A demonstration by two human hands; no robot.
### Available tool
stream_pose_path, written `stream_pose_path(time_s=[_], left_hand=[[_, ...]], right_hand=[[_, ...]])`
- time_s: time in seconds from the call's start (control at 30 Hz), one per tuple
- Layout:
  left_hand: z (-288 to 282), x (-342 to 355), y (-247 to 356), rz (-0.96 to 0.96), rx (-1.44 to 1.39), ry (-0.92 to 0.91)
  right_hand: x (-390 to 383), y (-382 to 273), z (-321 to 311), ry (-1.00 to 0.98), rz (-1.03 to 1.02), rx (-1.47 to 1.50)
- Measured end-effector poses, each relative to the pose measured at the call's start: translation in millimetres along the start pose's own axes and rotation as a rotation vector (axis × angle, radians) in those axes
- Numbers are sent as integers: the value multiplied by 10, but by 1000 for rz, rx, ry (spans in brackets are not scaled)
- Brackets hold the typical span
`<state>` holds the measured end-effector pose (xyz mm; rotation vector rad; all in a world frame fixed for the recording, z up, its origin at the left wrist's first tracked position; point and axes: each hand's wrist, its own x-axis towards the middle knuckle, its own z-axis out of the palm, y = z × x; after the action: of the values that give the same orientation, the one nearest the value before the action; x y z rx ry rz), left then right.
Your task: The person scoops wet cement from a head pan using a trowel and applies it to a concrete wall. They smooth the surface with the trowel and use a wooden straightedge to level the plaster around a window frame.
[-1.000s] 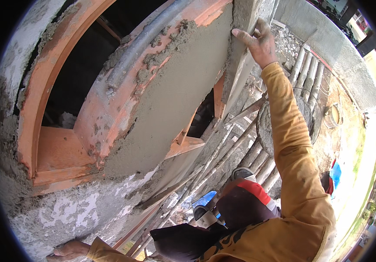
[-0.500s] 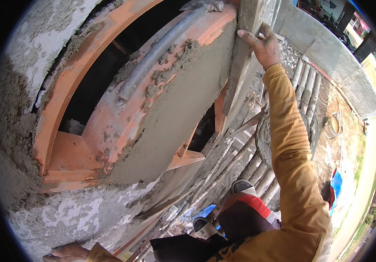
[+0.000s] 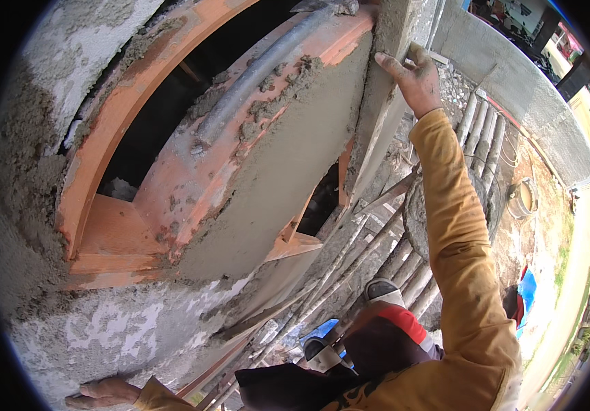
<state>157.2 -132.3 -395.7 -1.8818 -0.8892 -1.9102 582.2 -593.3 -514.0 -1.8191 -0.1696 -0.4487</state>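
Note:
My right hand grips the edge of a grey, cement-smeared plank, thumb on the near face and fingers curled round the top. The plank stands along the side of a smooth band of wet mortar. Low on the left, my left hand lies against the rough, white-patched wall, its fingers stretched out and holding nothing. On the orange sill above the mortar rests a hammer with a grey pipe-like handle. Mortar crumbs lie beside it.
An orange arched frame borders dark openings. Beneath me is a scaffold of round poles, where my sandalled feet stand. A round mortar pan sits partly behind my right arm. A bucket and a low grey wall lie beyond.
The view has shifted slightly, so the wall and frame sit a little differently. Both hands keep their places, the right on the plank and the left on the wall.

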Motion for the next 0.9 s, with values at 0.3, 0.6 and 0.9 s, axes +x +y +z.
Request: stream_pose_path(time_s=[0.3,0.6,0.9], left_hand=[[41,24,9,55,-19,-13],[19,-20,90,-92,-129,-8],[47,-14,-15,52,24,6]], right_hand=[[-835,673,477,110,35,265],[-155,-34,124,134,-102,11],[-843,58,407,61,-30,163]])
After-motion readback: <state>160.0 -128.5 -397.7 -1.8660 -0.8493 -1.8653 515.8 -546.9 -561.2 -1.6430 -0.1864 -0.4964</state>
